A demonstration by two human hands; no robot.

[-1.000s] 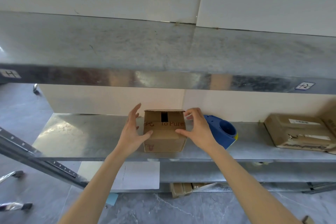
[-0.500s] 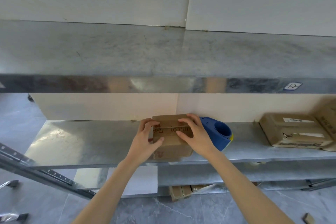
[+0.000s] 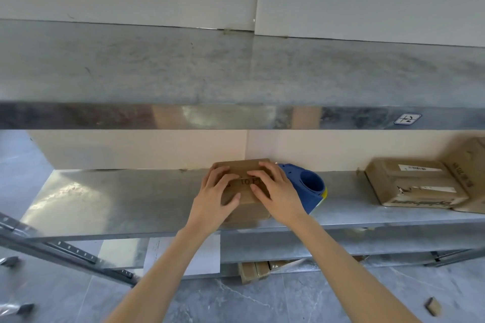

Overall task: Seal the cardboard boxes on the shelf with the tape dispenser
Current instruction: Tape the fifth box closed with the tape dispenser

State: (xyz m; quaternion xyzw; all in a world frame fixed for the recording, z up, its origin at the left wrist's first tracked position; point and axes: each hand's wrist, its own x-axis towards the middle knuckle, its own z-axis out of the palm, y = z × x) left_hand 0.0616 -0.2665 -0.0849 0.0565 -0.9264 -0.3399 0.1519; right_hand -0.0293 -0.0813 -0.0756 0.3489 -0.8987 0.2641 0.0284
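On the metal shelf (image 3: 118, 199), centre frame, the left hand (image 3: 215, 196) and right hand (image 3: 278, 194) lie spread on the small cardboard box (image 3: 248, 211), pressing its flaps down; its contents are hidden. It looks light and crushable, best steadied from on top. The blue tape dispenser (image 3: 309, 186), probably rigid, sits just right. More boxes (image 3: 409, 183) lie far right.

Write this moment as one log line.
left hand: presses small box top | right hand: same | tape dispenser: lying beside it

Left hand (image 3: 217, 194) and right hand (image 3: 278, 194) closed box (image 3: 242, 167) flaps.
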